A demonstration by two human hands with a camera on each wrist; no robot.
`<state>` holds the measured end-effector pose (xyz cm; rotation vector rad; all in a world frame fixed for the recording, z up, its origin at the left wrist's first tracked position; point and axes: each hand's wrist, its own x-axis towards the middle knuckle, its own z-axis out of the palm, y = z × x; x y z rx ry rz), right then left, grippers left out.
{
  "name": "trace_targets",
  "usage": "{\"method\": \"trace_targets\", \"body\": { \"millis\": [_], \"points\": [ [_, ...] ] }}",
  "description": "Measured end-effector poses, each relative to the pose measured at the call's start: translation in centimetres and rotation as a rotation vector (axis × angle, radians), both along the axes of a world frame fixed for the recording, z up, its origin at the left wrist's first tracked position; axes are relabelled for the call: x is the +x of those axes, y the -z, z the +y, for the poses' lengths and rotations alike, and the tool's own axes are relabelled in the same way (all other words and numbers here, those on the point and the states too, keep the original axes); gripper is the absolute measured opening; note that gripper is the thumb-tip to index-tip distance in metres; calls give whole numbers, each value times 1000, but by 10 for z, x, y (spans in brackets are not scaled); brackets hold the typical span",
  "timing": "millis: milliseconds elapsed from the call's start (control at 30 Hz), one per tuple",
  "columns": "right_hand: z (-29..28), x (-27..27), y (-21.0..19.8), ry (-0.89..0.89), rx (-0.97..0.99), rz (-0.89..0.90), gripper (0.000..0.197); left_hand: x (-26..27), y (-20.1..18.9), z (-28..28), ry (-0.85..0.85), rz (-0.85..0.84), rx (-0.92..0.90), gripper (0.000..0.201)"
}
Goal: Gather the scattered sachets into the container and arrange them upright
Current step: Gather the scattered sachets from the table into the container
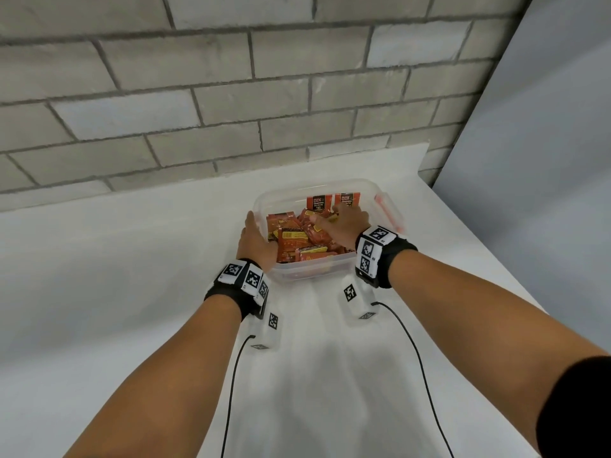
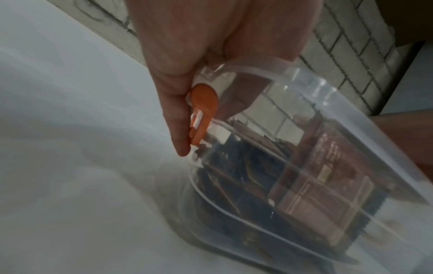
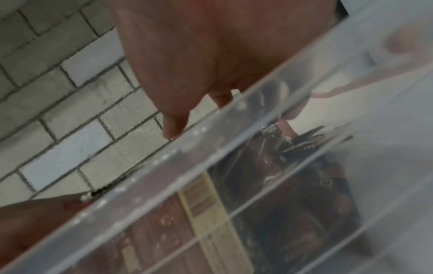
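A clear plastic container [image 1: 307,269] stands on the white table, holding several orange-red sachets [image 1: 297,242] in a loose heap. Two sachets [image 1: 315,203] stand upright against its far wall. My left hand [image 1: 256,238] grips the container's left rim. In the left wrist view, a finger of that left hand [image 2: 178,118] lies along the orange latch [image 2: 202,111] and the thumb shows through the container wall [image 2: 351,115]. My right hand [image 1: 345,226] is inside the container, palm down on the heap near the upright pair. In the right wrist view, its fingertip [image 3: 287,130] touches the sachets [image 3: 269,176] and the thumb [image 3: 174,126] hangs apart, above the rim [image 3: 187,166].
A grey brick wall [image 1: 231,110] runs just behind the container. A pale panel [image 1: 545,160] closes the right side, where the table's edge [image 1: 479,246] slants toward me. A second orange latch [image 1: 385,209] sits on the container's right side. Black cables [image 1: 231,391] trail from both wrists.
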<state>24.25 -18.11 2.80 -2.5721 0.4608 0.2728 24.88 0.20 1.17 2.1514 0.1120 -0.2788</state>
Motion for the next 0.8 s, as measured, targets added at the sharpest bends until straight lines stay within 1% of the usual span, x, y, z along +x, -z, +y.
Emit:
{"method": "trace_targets", "body": {
  "millis": [67, 100, 167, 200, 233, 267, 367, 400, 433, 500, 567, 633, 700, 800],
  "points": [
    [-11, -8, -6, 33, -23, -76, 74, 0, 0, 1, 4, 2, -36, 80],
    [-20, -14, -8, 78, -58, -112, 66, -1, 0, 2, 6, 2, -54, 80],
    [-44, -30, -8, 187, -181, -190, 53, -6, 0, 1, 6, -1, -86, 79],
    [-57, -40, -5, 259, -222, -211, 51, -9, 0, 0, 12, -1, -97, 78],
    [-68, -54, -4, 331, -220, -215, 52, -14, 1, -1, 25, 4, -107, 78],
    [-80, -67, 1, 388, -155, -215, 53, -19, 2, -2, 44, 12, -118, 77],
    [-102, -108, 15, 474, 253, -236, 56, -38, 1, -9, 109, 19, -146, 76],
    [-105, -124, 17, 504, 354, -260, 55, -46, 2, -12, 131, 12, -160, 76],
    [-106, -141, 19, 535, 413, -281, 51, -58, 4, -16, 146, 1, -177, 75],
    [-106, -172, 20, 601, 488, -334, 46, -78, 6, -19, 153, -44, -236, 68],
    [-104, -204, 21, 689, 542, -373, 46, -98, 11, -21, 126, -48, -339, 51],
    [-98, -232, 22, 769, 580, -413, 44, -112, 18, -21, 83, -18, -432, 33],
    [-95, -253, 23, 828, 601, -433, 39, -120, 23, -17, 74, -14, -434, 19],
    [-99, -271, 19, 908, 653, -434, 21, -123, 23, -13, 80, 8, -427, 11]
  ]
}}
